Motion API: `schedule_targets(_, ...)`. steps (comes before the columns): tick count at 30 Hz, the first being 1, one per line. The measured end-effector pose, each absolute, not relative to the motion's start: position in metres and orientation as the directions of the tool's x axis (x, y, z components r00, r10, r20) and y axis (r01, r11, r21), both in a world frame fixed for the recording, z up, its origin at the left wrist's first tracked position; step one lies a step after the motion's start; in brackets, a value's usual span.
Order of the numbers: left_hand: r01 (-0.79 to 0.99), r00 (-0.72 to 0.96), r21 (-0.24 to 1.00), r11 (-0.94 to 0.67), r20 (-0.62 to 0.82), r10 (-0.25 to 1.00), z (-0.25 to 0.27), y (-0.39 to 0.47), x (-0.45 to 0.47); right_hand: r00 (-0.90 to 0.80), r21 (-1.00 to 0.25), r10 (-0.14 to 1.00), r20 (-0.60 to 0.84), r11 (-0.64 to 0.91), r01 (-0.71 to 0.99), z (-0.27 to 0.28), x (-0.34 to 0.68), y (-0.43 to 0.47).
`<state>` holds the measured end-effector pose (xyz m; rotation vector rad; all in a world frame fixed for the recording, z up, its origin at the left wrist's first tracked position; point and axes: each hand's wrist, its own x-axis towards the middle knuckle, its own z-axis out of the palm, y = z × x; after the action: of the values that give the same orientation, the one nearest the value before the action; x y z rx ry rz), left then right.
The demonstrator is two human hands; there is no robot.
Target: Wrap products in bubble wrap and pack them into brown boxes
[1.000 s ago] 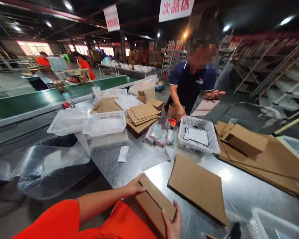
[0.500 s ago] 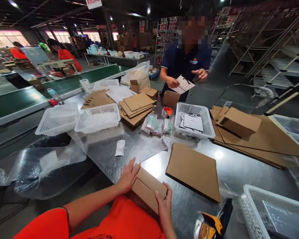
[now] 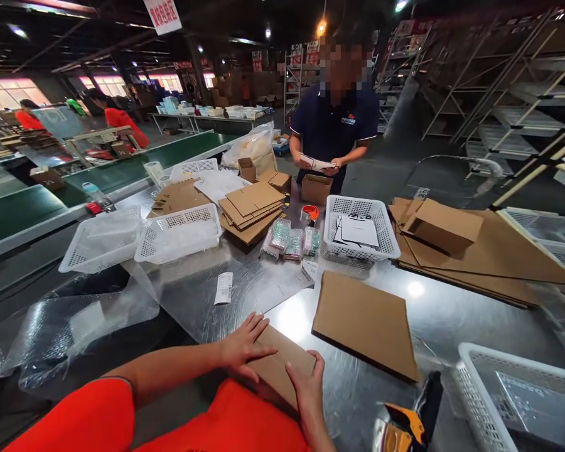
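A small brown cardboard box (image 3: 290, 345) with its top flaps folded down lies at the table's near edge, against my orange shirt. My left hand (image 3: 245, 347) rests on the top with fingers spread across the flaps. Around the right end of the box wraps my right hand (image 3: 309, 384), thumb on top and fingers over the far side. A flat cardboard piece (image 3: 365, 323) lies just beyond it to the right. An orange and black tape dispenser (image 3: 405, 425) stands near my right forearm. Beyond the box are a printed paper slip (image 3: 224, 288) and a sheet of paper (image 3: 277, 290).
White baskets (image 3: 179, 233) stand at the left, another basket (image 3: 361, 248) holds printed cards. Bubble-wrapped packs (image 3: 281, 233) lie mid-table near flattened cartons (image 3: 254, 199). More cardboard (image 3: 494, 251) is stacked right. A co-worker (image 3: 335, 119) across the table holds a white item.
My left hand has slid toward the middle of the box top and spread its fingers. The flap seam is now covered. The co-worker has lowered the white item, both hands on it.
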<state>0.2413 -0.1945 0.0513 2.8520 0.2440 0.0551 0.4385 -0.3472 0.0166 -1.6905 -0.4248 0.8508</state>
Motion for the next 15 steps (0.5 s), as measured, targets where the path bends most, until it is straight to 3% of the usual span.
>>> schedule_targets(4, 0.155, 0.984, 0.244, -0.957, 0.051, 0.172, 0.045, -0.200, 0.238, 0.609, -0.930, 0.703, -0.368, -0.289, -0.229, 0.026, 0.436, -0.354)
schedule_targets(10, 0.133, 0.981, 0.195, -0.972, 0.111, 0.157, 0.037, -0.199, 0.236, 0.620, -0.937, 0.709, -0.337, -0.317, -0.146, 0.027, 0.444, -0.353)
schedule_targets(13, 0.125, 0.979, 0.201, -0.972, 0.133, 0.154, 0.039, -0.199, 0.237, 0.819, -0.921, 0.553, -0.152, -0.380, 0.086, 0.012, 0.478, -0.385)
schedule_targets(15, 0.120, 0.978, 0.212, -0.970, 0.145, 0.152, 0.041, -0.199, 0.238, 0.907, -0.800, 0.419, 0.054, -0.525, 0.290, -0.003, 0.509, -0.426)
